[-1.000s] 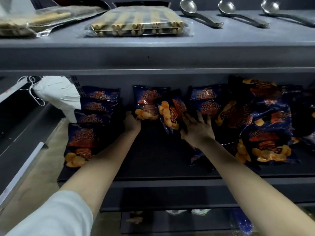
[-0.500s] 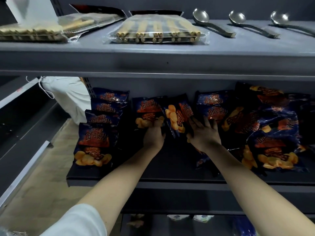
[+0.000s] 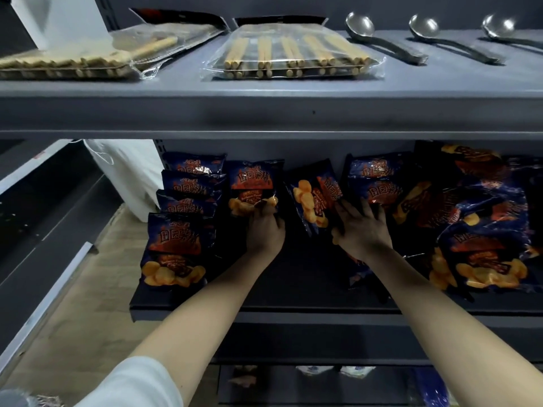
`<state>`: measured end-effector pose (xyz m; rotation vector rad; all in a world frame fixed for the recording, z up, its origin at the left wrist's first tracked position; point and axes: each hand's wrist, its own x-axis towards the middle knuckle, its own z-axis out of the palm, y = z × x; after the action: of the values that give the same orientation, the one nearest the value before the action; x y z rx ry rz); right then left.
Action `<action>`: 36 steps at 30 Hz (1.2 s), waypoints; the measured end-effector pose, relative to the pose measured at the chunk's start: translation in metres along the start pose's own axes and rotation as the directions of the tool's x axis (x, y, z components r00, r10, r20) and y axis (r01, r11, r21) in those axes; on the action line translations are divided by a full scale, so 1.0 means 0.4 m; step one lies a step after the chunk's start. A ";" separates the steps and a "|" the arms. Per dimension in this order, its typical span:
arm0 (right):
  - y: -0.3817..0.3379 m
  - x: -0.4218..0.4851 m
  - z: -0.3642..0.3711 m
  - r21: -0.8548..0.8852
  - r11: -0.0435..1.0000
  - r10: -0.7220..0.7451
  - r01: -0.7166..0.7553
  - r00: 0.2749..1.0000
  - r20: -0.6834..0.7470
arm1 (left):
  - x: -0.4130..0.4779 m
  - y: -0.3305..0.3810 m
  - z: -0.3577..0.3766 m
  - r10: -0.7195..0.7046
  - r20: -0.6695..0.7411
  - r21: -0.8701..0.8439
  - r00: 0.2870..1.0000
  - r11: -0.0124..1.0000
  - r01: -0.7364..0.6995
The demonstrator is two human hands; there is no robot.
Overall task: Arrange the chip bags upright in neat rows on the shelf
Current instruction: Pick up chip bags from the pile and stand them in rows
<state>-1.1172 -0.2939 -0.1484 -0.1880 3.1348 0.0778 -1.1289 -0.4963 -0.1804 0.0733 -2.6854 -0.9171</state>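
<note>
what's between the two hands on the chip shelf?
Head view: one tilted chip bag, beside the right hand; bare shelf below it; left hand grips an upright bag.

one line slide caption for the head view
Left hand grips an upright chip bag; right hand rests on a tilted bag.

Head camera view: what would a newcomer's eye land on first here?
Dark blue chip bags printed with orange chips fill the dark lower shelf: a tidy upright row at left, a jumbled heap at right. Between them, the left hand grips the bottom of one upright bag and the spread right hand touches a tilted bag. Above lie clear packs of wooden chopsticks and three steel ladles.
</note>
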 end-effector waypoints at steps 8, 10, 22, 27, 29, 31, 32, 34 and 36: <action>0.012 -0.036 -0.014 0.217 0.952 -0.138 0.218 0.932 -0.334 | 0.011 0.135 0.008 -0.194 0.277 -0.448 0.941 0.840 0.305; 0.018 -0.050 -0.014 0.210 0.929 -0.199 0.305 0.889 -0.411 | 0.030 0.140 0.021 -0.205 0.236 -0.457 0.950 0.839 0.294; -0.007 -0.073 -0.040 0.386 0.848 -0.155 0.362 0.867 -0.474 | -0.002 0.152 -0.047 -0.329 -0.050 -0.570 0.943 0.785 0.244; -0.094 -0.071 -0.078 0.821 0.520 0.121 0.236 0.931 -0.344 | -0.053 0.121 -0.126 -0.443 0.155 -0.938 0.883 0.215 0.272; -0.127 -0.066 -0.093 0.953 0.282 0.169 0.107 0.973 -0.159 | -0.090 0.119 -0.134 -0.368 0.273 -0.953 0.889 0.025 0.303; -0.155 -0.065 -0.095 0.998 -0.040 0.089 -0.054 0.994 0.057 | -0.126 0.112 -0.128 -0.304 0.351 -0.935 0.886 -0.073 0.346; -0.165 -0.067 -0.092 0.976 -0.185 0.021 -0.112 0.993 0.117 | -0.141 0.108 -0.126 -0.280 0.374 -0.927 0.884 -0.113 0.357; -0.175 -0.076 -0.086 0.937 -0.312 -0.060 -0.154 0.988 0.142 | -0.158 0.096 -0.120 -0.250 0.396 -0.917 0.884 -0.150 0.368; -0.180 -0.078 -0.074 0.943 -0.306 -0.040 -0.129 0.992 0.123 | -0.168 0.087 -0.122 -0.251 0.409 -0.913 0.877 -0.111 0.394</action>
<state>-1.0776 -0.3631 -0.1222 0.0127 1.7967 -2.3295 -1.0485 -0.4876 -0.1407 0.3816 -1.2557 -2.8687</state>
